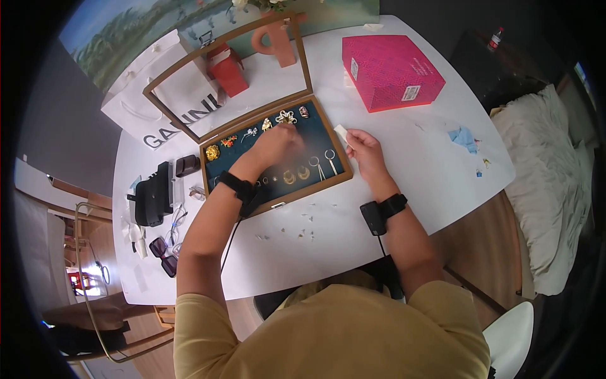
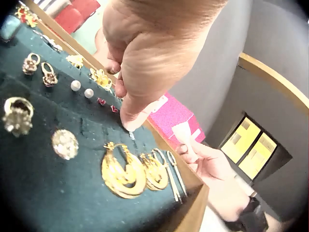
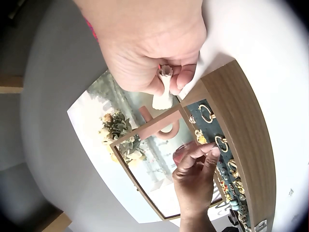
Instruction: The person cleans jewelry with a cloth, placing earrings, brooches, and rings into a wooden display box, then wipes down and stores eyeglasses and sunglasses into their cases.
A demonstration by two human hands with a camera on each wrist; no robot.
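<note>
A wooden jewelry box (image 1: 344, 174) with a dark teal lining stands on the table, its glass lid (image 1: 307, 60) raised. Over the lining, my left hand (image 1: 278, 146) has thumb and forefinger together at a small silvery stud earring (image 2: 133, 137); the hand is blurred in the head view. Red stones (image 2: 101, 101) and pearl studs (image 2: 89, 93) sit beside these fingertips. Gold hoop earrings (image 2: 123, 181) and long silver drop earrings (image 2: 175, 169) lie along the front. At the box's right side, my right hand (image 1: 366, 151) pinches a bunched white cloth (image 3: 163, 99).
Behind the lid stand a white paper bag (image 1: 151, 79) and a small red box (image 1: 227, 71). A large pink box (image 1: 391, 72) is at the back right, a blue cloth (image 1: 464, 139) right. Sunglasses (image 1: 164, 258) and a black case (image 1: 153, 199) lie left. Several small pieces (image 1: 307, 218) lie in front.
</note>
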